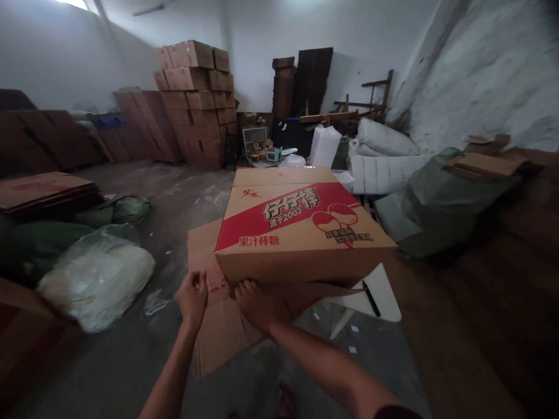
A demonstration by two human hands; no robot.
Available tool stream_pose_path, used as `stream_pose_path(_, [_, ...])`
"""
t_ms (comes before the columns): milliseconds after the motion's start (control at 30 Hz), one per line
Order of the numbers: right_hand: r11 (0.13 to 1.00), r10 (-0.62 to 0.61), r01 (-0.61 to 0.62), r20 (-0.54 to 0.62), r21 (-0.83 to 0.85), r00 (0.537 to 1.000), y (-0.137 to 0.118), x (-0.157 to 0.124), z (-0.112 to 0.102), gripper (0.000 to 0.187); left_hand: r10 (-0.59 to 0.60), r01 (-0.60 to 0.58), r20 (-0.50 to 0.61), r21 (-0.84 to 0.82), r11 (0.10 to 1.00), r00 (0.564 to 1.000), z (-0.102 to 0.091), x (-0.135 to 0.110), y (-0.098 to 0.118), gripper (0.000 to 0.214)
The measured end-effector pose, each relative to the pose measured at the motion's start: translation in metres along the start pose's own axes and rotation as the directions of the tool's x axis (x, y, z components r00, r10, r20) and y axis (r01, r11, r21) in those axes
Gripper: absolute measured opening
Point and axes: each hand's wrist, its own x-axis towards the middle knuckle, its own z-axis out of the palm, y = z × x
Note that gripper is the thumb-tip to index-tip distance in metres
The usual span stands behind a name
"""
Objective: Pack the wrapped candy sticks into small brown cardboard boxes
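Your right hand point(253, 302) grips the box point(297, 224) at its near bottom edge; left hand point(192, 294), curled and holding nothing, hovers at 9 o'clock. Box is assembled, top shut, resting on flat cardboard point(218, 326).

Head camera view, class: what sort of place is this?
Probably a storeroom or small warehouse: stacked cartons against the back wall, flattened cardboard in piles, filled sacks on a bare concrete floor.

You held a printed carton point(301, 230) of matt brown cardboard, its red band faintly glossy. Flattened cardboard sheets point(218, 326) under it looked dull and creased. The concrete floor point(183, 192) was rough and dusty; the clear plastic bag point(98, 279) beside you shone softly.
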Motion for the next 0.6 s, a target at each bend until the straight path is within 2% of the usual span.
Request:
stream_pose_path(33, [1.0,0.005,-0.005,0.017,-0.012,1.0,-0.002,0.003,-0.001,0.027,0.19,-0.179,-0.206,0.072,0.981,0.96,-0.007,0.0,0.027,0.049])
stream_pose_path(67, [1.0,0.015,-0.014,0.032,-0.022,0.999,-0.004,0.006,-0.003,0.031,0.407,-0.381,-0.271,0.145,0.913,0.872,-0.01,0.001,0.055,0.042])
stream_pose_path(100, [0.999,0.029,-0.027,0.043,-0.028,0.999,-0.005,0.008,-0.004,0.035,0.604,-0.571,-0.183,0.204,0.795,0.775,-0.008,0.002,0.084,0.039])
stream_pose_path(133, [0.999,0.045,-0.043,0.053,-0.032,0.998,-0.006,0.011,-0.006,0.038,0.744,-0.717,-0.032,0.243,0.653,0.667,-0.001,0.004,0.11,0.041])
stream_pose_path(167, [0.998,0.062,-0.06,0.061,-0.034,0.996,-0.005,0.013,-0.008,0.04,0.807,-0.805,0.145,0.287,0.52,0.573,0.008,0.007,0.132,0.046])
stream_pose_path(200, [0.997,0.074,-0.071,0.068,-0.034,0.995,-0.004,0.014,-0.011,0.04,0.816,-0.843,0.26,0.323,0.43,0.516,0.019,0.012,0.15,0.051])
stream_pose_path(233, [0.996,0.081,-0.079,0.075,-0.032,0.994,-0.002,0.015,-0.014,0.038,0.8,-0.86,0.349,0.349,0.372,0.488,0.031,0.019,0.163,0.056])
stream_pose_path(300, [0.997,0.077,-0.076,0.083,-0.02,0.994,0.003,0.017,-0.021,0.031,0.764,-0.871,0.448,0.389,0.301,0.464,0.048,0.034,0.179,0.07])
stream_pose_path(433, [0.997,0.079,-0.08,0.08,0.01,0.994,0.015,0.026,-0.031,0.025,0.747,-0.883,0.509,0.412,0.224,0.427,0.06,0.057,0.189,0.095])
stream_pose_path(500, [0.992,0.12,-0.122,0.087,0.014,0.989,0.021,0.032,-0.029,0.024,0.734,-0.88,0.527,0.428,0.207,0.428,0.063,0.063,0.189,0.098])
stream_pose_path(600, [0.982,0.181,-0.185,0.096,0.03,0.979,0.03,0.037,-0.022,0.019,0.713,-0.857,0.523,0.467,0.218,0.467,0.073,0.071,0.189,0.097])
